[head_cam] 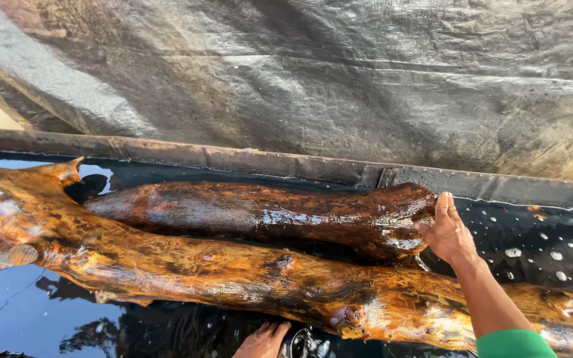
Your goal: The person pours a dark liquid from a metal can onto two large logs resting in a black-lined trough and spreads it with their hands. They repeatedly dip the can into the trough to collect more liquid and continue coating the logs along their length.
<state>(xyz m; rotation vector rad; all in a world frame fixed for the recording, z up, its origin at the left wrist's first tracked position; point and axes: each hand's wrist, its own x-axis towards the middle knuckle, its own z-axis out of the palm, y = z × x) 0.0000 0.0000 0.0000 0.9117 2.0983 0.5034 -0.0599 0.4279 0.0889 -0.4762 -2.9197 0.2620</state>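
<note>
right hand [447, 232] flat on end of dark wet log [266, 215], centre frame, not gripping | left hand [263, 341] bottom centre, grip unclear | risk: slick log rolls in dark liquid [8, 311], palm slips

right hand [447, 233]: bare, no glove, no ring or watch in sight | right forearm: bare to just below the elbow | sleeve [514, 344]: bright green, plain, smooth fabric, its hem cut off by the bottom edge | left hand [264, 341]: bare, only fingers and knuckles showing, wrist and sleeve out of view
</note>
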